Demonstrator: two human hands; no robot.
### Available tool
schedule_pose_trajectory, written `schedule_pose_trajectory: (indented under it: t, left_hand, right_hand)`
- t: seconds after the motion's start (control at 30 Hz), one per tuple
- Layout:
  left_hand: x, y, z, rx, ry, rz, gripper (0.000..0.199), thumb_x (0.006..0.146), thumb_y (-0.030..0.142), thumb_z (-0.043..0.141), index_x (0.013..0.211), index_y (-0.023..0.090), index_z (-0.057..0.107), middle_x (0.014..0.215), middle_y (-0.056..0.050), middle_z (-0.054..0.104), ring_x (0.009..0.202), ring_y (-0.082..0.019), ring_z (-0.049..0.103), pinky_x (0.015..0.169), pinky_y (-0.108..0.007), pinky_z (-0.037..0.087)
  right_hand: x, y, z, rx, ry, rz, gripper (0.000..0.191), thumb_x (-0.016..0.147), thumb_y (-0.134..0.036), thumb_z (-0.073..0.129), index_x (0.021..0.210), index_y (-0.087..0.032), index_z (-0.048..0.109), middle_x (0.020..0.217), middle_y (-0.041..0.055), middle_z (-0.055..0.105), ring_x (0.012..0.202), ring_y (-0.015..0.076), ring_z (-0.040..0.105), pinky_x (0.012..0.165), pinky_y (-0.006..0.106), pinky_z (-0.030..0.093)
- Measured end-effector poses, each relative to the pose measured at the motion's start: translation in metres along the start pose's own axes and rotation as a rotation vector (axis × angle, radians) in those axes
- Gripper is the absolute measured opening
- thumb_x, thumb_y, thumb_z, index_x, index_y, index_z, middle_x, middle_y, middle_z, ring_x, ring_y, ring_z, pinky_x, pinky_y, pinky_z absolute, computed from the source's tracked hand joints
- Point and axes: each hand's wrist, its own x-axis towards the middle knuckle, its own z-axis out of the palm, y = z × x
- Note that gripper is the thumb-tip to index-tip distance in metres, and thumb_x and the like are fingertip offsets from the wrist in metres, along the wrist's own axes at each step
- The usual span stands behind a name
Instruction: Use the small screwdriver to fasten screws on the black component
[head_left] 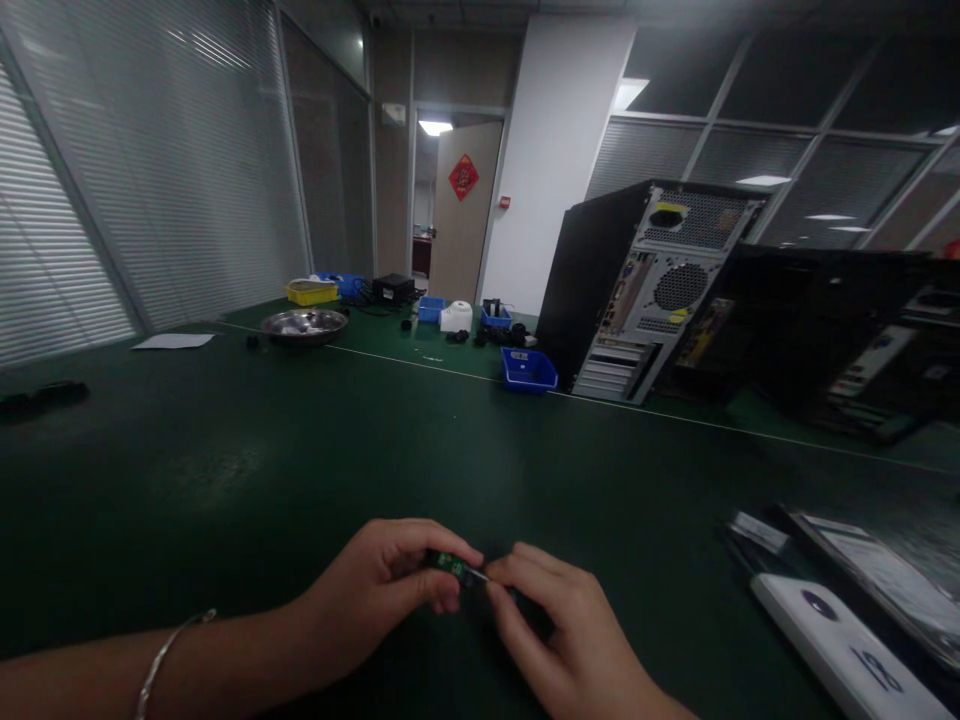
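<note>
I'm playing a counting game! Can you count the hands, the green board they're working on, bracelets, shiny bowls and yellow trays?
Hands (left hand, right hand): 2
Green board: 1
Bracelet: 1
Shiny bowl: 1
Yellow tray: 1
Total: 6

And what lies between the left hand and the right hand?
In the head view: a small green board, held in the left hand, and a thin silvery piece the right hand seems to pinch.

There are two hands [390, 575] [559, 620], one circuit board [448, 563], one bracelet [158, 660] and one bowl [304, 326].
</note>
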Motion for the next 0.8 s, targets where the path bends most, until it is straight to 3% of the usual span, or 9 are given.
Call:
schedule_pose_trajectory:
  t: [0.2, 0.37, 0.6, 0.8]
  left_hand:
    - [0.001, 0.001, 0.002, -0.021, 0.017, -0.020, 0.020, 0.080, 0.018, 0.069, 0.098, 0.021, 0.075, 0.084, -0.001, 0.068, 0.070, -0.014, 0.060, 0.068, -0.028, 0.049]
    - [0.003, 0.000, 0.002, 0.045, 0.034, 0.080, 0.018, 0.080, 0.017, 0.068, 0.096, 0.024, 0.075, 0.099, -0.004, 0.067, 0.095, -0.022, 0.061, 0.084, -0.033, 0.046]
    - [0.004, -0.010, -0.003, 0.012, -0.014, 0.036, 0.016, 0.080, 0.027, 0.071, 0.095, 0.023, 0.074, 0.085, 0.001, 0.060, 0.073, -0.015, 0.055, 0.068, -0.028, 0.044]
    - [0.005, -0.007, -0.001, -0.152, -0.058, 0.044, 0.019, 0.083, 0.028, 0.071, 0.101, 0.021, 0.068, 0.091, -0.001, 0.063, 0.087, -0.017, 0.060, 0.080, -0.031, 0.045]
  right_hand:
    - [0.002, 0.003, 0.003, 0.002, 0.034, -0.037, 0.025, 0.093, -0.020, 0.043, 0.082, -0.019, 0.065, 0.073, 0.0050, 0.064, 0.065, 0.0164, 0.062, 0.059, 0.024, 0.043]
    - [0.001, 0.005, 0.004, -0.026, 0.050, -0.061, 0.022, 0.090, -0.018, 0.047, 0.079, -0.018, 0.066, 0.072, 0.0045, 0.065, 0.065, 0.0158, 0.063, 0.059, 0.022, 0.043]
    - [0.000, 0.007, 0.005, -0.029, 0.035, -0.092, 0.019, 0.088, -0.015, 0.049, 0.082, -0.018, 0.067, 0.071, 0.0037, 0.067, 0.065, 0.0156, 0.064, 0.058, 0.022, 0.043]
    - [0.001, 0.005, 0.002, -0.003, 0.021, -0.079, 0.021, 0.090, -0.017, 0.047, 0.081, -0.019, 0.067, 0.073, 0.0048, 0.067, 0.067, 0.0161, 0.064, 0.060, 0.022, 0.045]
